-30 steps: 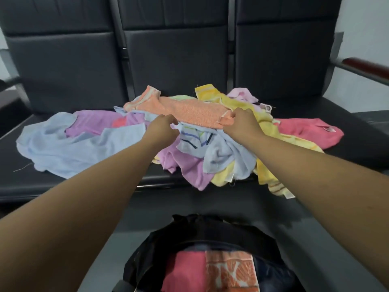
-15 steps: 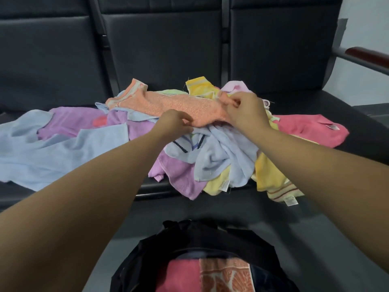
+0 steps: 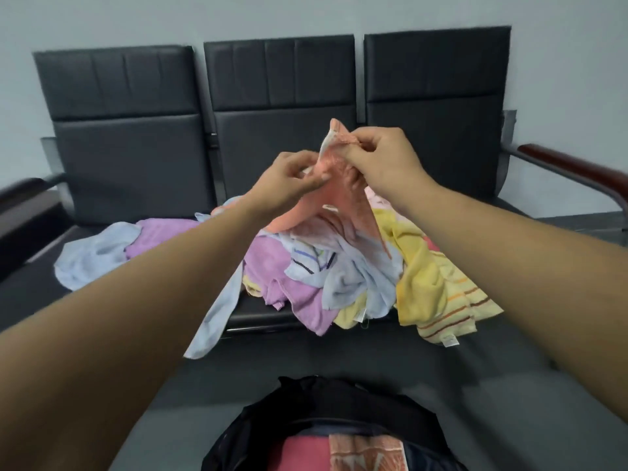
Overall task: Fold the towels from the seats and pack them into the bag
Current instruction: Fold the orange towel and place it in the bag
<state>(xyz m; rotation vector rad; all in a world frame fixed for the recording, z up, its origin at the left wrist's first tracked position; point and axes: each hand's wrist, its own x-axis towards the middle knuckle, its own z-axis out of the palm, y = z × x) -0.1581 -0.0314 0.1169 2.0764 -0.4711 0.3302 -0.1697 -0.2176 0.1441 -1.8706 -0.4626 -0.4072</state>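
The orange towel (image 3: 339,203) looks light and limp, best taken by its corners; the fingers (image 3: 311,180) of the left hand (image 3: 289,186) and right hand (image 3: 380,159) pinch its top edge.

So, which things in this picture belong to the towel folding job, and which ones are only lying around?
Part of the job:
- orange towel, lifted and pinched by the left hand and right hand
- towel pile on the seats
- black bag holding packed towels

Just there:
- armrest
- wall
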